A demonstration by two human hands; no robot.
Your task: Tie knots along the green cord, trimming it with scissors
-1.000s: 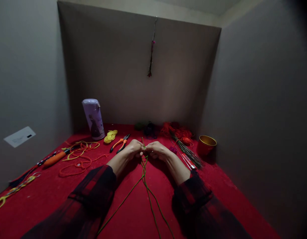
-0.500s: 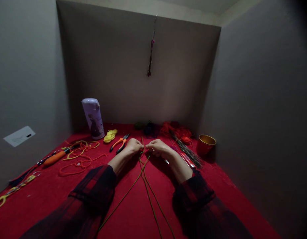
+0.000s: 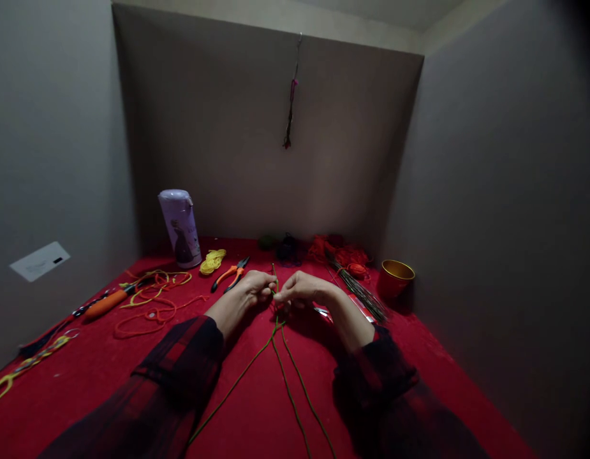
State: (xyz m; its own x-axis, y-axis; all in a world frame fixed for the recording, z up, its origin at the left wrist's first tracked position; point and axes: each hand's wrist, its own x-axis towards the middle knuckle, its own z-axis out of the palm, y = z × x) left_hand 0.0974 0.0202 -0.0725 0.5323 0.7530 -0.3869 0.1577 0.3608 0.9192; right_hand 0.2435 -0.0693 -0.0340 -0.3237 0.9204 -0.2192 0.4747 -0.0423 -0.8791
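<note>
My left hand point(image 3: 257, 285) is closed, its thumb and fingertips pinching a green cord point(image 3: 277, 330) close to its far end. Right beside it, my right hand point(image 3: 299, 290) pinches the same cord slightly nearer to me, fingers bent down over it. Where the cord passes between the fingers, it is mostly hidden. Below the hands the strands cross and fan out toward me over the red cloth point(image 3: 242, 414). A pair of pliers with orange and black handles point(image 3: 230, 275) lies just left of my left hand.
A purple cylindrical container point(image 3: 180, 229) stands at the back left near yellow cord point(image 3: 212, 262). Orange cord point(image 3: 165, 312) and an orange-handled tool point(image 3: 106, 305) lie left. On the right are thin wires point(image 3: 361, 293), red yarn point(image 3: 342, 252) and a red cup point(image 3: 396, 280). A strand hangs overhead point(image 3: 289, 115).
My right hand has shifted left and slightly down, against the cord near my left hand. The cord strands below now cross closer together, and the loose cord ends have moved a little.
</note>
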